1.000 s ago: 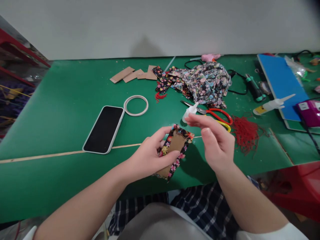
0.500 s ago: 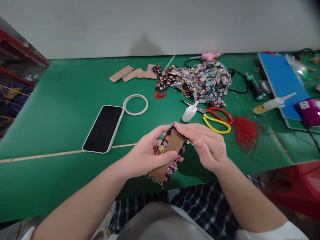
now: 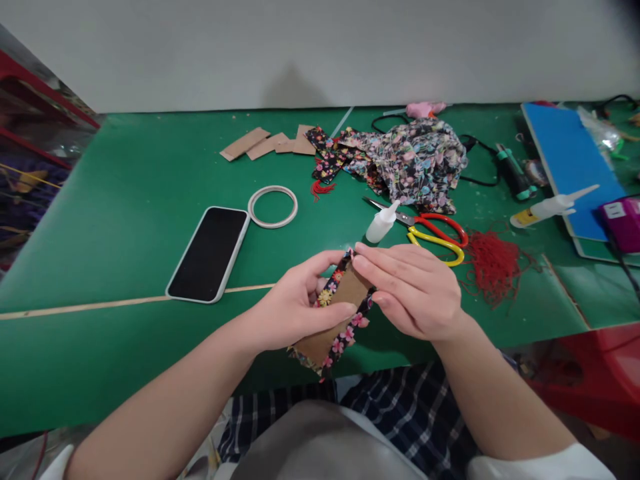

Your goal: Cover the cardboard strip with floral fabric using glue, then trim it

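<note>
My left hand (image 3: 295,307) holds a brown cardboard strip wrapped in dark floral fabric (image 3: 336,319) just above the near edge of the green table (image 3: 125,200). My right hand (image 3: 413,290) presses its fingers on the strip's far end, where the fabric folds over the card. A small white glue bottle (image 3: 381,223) lies just beyond my right fingers. Red and yellow scissors (image 3: 434,235) lie to the right of the bottle.
A black phone (image 3: 209,253) and a white tape ring (image 3: 273,207) lie to the left. Cardboard strips (image 3: 267,143), a floral fabric heap (image 3: 415,163), red tassel threads (image 3: 493,263), a second glue bottle (image 3: 550,208), a blue board (image 3: 567,163) and tools fill the far right.
My right hand has come down from beside the glue bottle onto the far end of the strip and now presses the fabric there. My left hand has lowered the strip slightly.
</note>
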Available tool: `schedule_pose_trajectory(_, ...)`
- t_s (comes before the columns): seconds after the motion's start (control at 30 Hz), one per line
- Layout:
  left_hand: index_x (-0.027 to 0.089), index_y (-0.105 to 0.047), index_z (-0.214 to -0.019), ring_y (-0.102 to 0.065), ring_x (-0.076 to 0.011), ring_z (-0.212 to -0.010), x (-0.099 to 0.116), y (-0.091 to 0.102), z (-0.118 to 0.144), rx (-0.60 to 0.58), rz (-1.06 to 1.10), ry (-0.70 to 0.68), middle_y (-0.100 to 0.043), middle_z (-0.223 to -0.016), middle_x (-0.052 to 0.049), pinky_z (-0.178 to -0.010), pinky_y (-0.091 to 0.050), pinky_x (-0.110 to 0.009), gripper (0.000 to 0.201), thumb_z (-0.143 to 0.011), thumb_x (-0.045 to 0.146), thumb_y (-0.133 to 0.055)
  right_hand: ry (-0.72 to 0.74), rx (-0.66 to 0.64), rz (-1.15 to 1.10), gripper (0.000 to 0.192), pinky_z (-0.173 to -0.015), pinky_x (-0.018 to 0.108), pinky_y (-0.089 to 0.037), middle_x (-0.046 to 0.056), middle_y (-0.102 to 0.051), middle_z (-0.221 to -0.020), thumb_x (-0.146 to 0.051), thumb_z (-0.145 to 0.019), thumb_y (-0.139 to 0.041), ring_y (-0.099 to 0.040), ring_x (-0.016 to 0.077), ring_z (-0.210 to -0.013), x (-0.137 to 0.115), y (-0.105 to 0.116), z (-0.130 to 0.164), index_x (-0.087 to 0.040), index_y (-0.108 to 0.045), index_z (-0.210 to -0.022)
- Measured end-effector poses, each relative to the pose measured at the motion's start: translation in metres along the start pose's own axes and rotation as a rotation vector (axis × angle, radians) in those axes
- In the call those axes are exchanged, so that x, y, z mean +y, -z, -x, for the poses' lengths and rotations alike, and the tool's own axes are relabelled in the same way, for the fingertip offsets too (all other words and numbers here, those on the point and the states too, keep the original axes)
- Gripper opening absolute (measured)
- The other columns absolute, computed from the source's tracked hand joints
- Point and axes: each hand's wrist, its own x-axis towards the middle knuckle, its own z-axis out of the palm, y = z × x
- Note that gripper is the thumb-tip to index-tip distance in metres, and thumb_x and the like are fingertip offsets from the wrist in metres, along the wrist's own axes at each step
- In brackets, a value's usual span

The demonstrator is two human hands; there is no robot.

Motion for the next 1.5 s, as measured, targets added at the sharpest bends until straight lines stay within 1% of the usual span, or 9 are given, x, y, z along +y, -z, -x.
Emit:
schedule_pose_trajectory(0.17, 0.026, -0.045, -0.124, -0.068, -0.0153, -0.068, -0.002, 0.002, -0.002, 0.004, -0.035, -0.012, -0.068, -0.084, 0.0, -0.059, -0.057, -0.023, 0.05, -0.079, 0.025, -0.066, -0.024, -0.024, 0.085, 0.04, -0.077, 0.037, -0.054, 0.011, -0.066, -0.115, -0.028, -0.082, -0.058, -0.065, 0.0222, -0.098, -0.001, 0.001, -0.001, -0.017, -0.059, -0.121)
schedule_pose_trajectory(0.3, 0.025, -0.047, -0.121, -0.068, -0.0149, -0.074, -0.002, 0.004, -0.003, 0.017, -0.114, -0.075, -0.069, -0.088, 0.0, -0.062, -0.056, -0.022, 0.046, -0.08, 0.025, -0.065, -0.089, 0.003, -0.031, 0.037, -0.08, 0.041, -0.053, 0.011, -0.066, -0.115, -0.031, -0.083, -0.056, -0.062, 0.0236, -0.1, -0.004, 0.004, -0.002, -0.02, -0.061, -0.119)
schedule_pose_trajectory(0.5, 0.027, -0.046, -0.119, -0.069, -0.016, -0.083, -0.001, 0.002, -0.003, -0.013, -0.155, -0.1, -0.069, -0.096, 0.0, -0.069, -0.057, -0.022, 0.04, -0.082, 0.023, -0.062, -0.367, 0.251, -0.318, 0.036, -0.082, 0.039, -0.052, 0.005, -0.068, -0.108, -0.017, -0.085, -0.05, -0.063, 0.0199, -0.097, -0.011, 0.004, -0.001, -0.026, -0.062, -0.117)
schedule_pose_trajectory(0.6, 0.028, -0.047, -0.12, -0.069, -0.0161, -0.085, -0.002, 0.001, -0.002, -0.02, -0.22, -0.109, -0.068, -0.101, 0.0, -0.071, -0.057, -0.023, 0.041, -0.082, 0.022, -0.061, -0.447, 0.146, -0.413, 0.039, -0.086, 0.039, -0.051, 0.006, -0.065, -0.114, -0.022, -0.087, -0.049, -0.061, 0.0195, -0.101, -0.01, -0.001, 0.0, -0.026, -0.055, -0.125)
schedule_pose_trajectory(0.7, 0.028, -0.045, -0.123, -0.069, -0.0165, -0.083, -0.002, 0.001, -0.002, -0.036, -0.257, -0.104, -0.067, -0.1, 0.0, -0.069, -0.058, -0.024, 0.044, -0.082, 0.021, -0.06, -0.405, 0.063, -0.472, 0.04, -0.088, 0.039, -0.05, 0.008, -0.064, -0.117, -0.022, -0.088, -0.047, -0.06, 0.019, -0.104, -0.009, -0.005, -0.001, -0.023, -0.053, -0.128)
schedule_pose_trajectory(0.93, 0.027, -0.048, -0.124, -0.067, -0.0135, -0.084, 0.002, 0.001, 0.0, -0.054, -0.293, -0.155, -0.065, -0.101, 0.001, -0.071, -0.055, -0.021, 0.046, -0.081, 0.019, -0.061, -0.295, 0.077, -0.437, 0.04, -0.086, 0.038, -0.051, 0.01, -0.065, -0.116, -0.016, -0.086, -0.047, -0.061, 0.0197, -0.104, -0.007, -0.009, 0.0, -0.019, -0.056, -0.125)
schedule_pose_trajectory(1.07, 0.027, -0.047, -0.126, -0.065, -0.0125, -0.081, 0.004, 0.001, 0.002, -0.094, -0.239, -0.111, -0.065, -0.101, 0.0, -0.069, -0.054, -0.02, 0.049, -0.081, 0.019, -0.062, -0.166, 0.069, -0.323, 0.04, -0.081, 0.038, -0.052, 0.014, -0.065, -0.116, -0.019, -0.086, -0.047, -0.062, 0.0204, -0.102, -0.004, -0.007, 0.001, -0.014, -0.056, -0.124)
schedule_pose_trajectory(1.23, 0.027, -0.048, -0.124, -0.063, -0.0101, -0.07, 0.005, 0.003, 0.003, -0.173, -0.116, -0.012, -0.064, -0.089, 0.002, -0.059, -0.052, -0.018, 0.046, -0.081, 0.021, -0.063, -0.042, 0.022, -0.111, 0.041, -0.075, 0.037, -0.053, 0.015, -0.067, -0.111, -0.036, -0.086, -0.049, -0.064, 0.0204, -0.092, 0.0, 0.0, 0.0, -0.012, -0.06, -0.118)
schedule_pose_trajectory(1.5, 0.027, -0.05, -0.121, -0.057, -0.0062, -0.061, 0.006, 0.003, 0.002, -0.176, -0.08, 0.014, -0.06, -0.083, 0.003, -0.053, -0.047, -0.014, 0.045, -0.079, 0.018, -0.063, 0.013, -0.022, -0.037, 0.045, -0.076, 0.037, -0.052, 0.017, -0.069, -0.105, -0.041, -0.083, -0.055, -0.065, 0.021, -0.09, -0.002, 0.003, 0.0, -0.006, -0.063, -0.11)
